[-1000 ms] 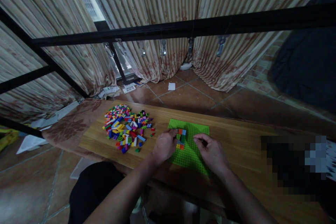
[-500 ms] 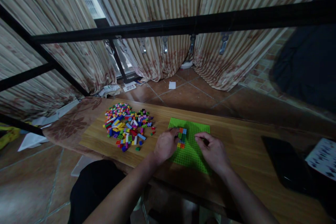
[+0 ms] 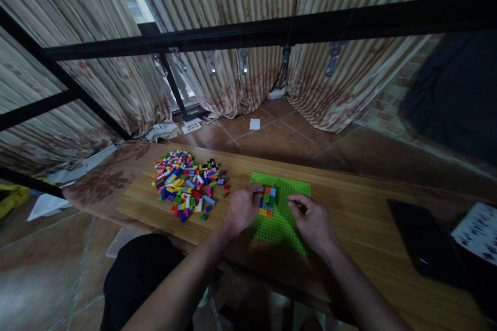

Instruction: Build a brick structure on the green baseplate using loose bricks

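Observation:
A bright green studded baseplate (image 3: 285, 232) lies on the wooden table. On it sits a small block of joined toy bricks (image 3: 267, 201) in orange, light blue, green, yellow and blue. My left hand (image 3: 244, 209) is at the block's left side, fingers curled together by its upper left edge. Whatever those fingertips hold, if anything, is hidden. Over the right part of the baseplate is my right hand (image 3: 313, 221), thumb and forefinger drawn together, apart from the block. I cannot make out anything in its pinch.
A heap of loose toy bricks (image 3: 182, 181) in many colours covers the table's left part. A few stray bricks (image 3: 226, 191) lie between heap and baseplate. On the right rest a black flat object (image 3: 423, 243) and a white patterned sheet (image 3: 477, 232). A black rail (image 3: 248, 36) crosses beyond the table.
My left hand has drawn slightly left from the block, showing more of its left side. My right hand stays nearly in place. The view has shifted slightly.

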Available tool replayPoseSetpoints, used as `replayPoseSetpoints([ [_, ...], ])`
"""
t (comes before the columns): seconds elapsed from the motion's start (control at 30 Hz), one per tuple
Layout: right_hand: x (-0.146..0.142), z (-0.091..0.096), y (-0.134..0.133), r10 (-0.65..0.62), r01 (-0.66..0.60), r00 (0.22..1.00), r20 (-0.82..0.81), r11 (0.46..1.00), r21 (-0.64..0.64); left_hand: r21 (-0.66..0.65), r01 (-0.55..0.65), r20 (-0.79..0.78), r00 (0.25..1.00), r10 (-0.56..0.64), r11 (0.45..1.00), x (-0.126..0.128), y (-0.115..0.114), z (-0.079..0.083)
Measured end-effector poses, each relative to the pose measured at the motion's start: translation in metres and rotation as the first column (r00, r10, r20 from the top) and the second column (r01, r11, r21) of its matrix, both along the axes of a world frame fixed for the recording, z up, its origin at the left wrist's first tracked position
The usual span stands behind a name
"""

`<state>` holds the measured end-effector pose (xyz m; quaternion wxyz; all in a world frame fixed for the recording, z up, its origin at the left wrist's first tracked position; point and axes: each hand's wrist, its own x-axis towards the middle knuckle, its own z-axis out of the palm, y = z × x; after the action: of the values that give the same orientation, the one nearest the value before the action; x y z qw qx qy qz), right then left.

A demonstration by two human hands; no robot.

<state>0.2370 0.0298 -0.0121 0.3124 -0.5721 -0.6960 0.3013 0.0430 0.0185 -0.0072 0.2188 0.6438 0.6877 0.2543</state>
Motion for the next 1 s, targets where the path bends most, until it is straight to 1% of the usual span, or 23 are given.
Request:
replayPoseSetpoints([
  [0.1, -0.001, -0.005, 0.000, 0.012, -0.014, 0.999, 0.043, 0.999, 0.032, -0.063, -0.058, 0.004, 0.998, 0.059, 0.996, -0.003, 0.010, 0.001],
  [0.17, -0.002, -0.007, -0.001, 0.041, -0.045, 0.997, 0.069, 0.997, 0.058, -0.103, -0.078, -0.009, 0.997, 0.077, 0.992, -0.004, 0.017, 0.003],
  [0.3, -0.004, -0.008, -0.003, 0.094, -0.101, 0.991, 0.100, 0.992, 0.072, -0.120, -0.097, -0.088, 0.992, 0.087, 0.988, -0.004, 0.025, 0.006],
  [0.4, -0.005, -0.008, -0.003, 0.102, -0.110, 0.987, 0.125, 0.992, 0.063, -0.125, -0.100, -0.128, 0.988, 0.084, 0.987, -0.003, 0.028, 0.006],
  [0.63, -0.008, -0.012, -0.004, 0.120, -0.130, 0.966, 0.229, 0.991, 0.030, -0.155, -0.087, -0.106, 0.992, 0.071, 0.984, -0.005, 0.032, 0.001],
  [1.0, -0.017, -0.019, -0.006, 0.164, -0.177, 0.958, 0.236, 0.984, 0.033, -0.163, -0.078, -0.124, 0.991, 0.058, 0.984, -0.004, 0.035, -0.001],
])
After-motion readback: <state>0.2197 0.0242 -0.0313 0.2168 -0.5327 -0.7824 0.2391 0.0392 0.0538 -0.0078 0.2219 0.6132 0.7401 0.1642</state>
